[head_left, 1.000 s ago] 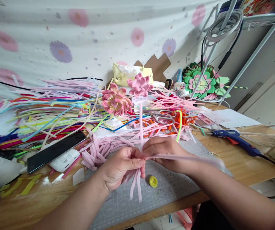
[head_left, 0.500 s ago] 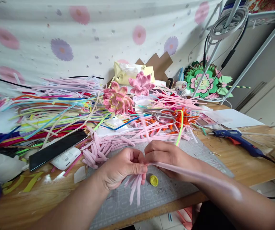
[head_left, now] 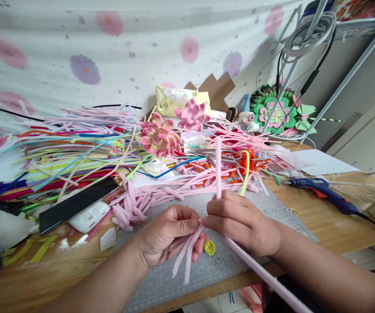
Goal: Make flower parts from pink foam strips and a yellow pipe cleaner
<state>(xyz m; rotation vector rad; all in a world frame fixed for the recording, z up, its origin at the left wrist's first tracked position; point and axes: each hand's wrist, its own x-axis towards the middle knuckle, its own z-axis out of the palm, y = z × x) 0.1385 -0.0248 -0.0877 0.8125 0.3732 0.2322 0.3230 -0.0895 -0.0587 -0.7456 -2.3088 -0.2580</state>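
My left hand [head_left: 177, 234] is closed, pinching a small bunch of short pale pink pipe cleaners [head_left: 187, 256] whose loose ends hang down below the fingers. Meeting it at the fingertips, my right hand [head_left: 244, 224] is closed around a long pale pink pipe cleaner [head_left: 266, 274]. One end of that piece stands up above the knuckles, and the other runs down to the bottom edge. Just below and between the hands, a yellow coil [head_left: 209, 248] sits on the grey cutting mat [head_left: 239, 261]. How the pipe cleaners join at the fingertips is hidden.
Cut pink pieces [head_left: 130, 208] lie beyond my left hand, near a phone [head_left: 79, 204]. Piles of coloured pipe cleaners [head_left: 73, 161] and two pink flowers [head_left: 159, 137] stand behind. Scissors [head_left: 226, 163] lie among them; a blue glue gun [head_left: 327, 195] is at right.
The long pipe cleaner has swung from lying across my right forearm to pointing down toward the bottom edge, its short end now upright. My right hand has shifted slightly right.
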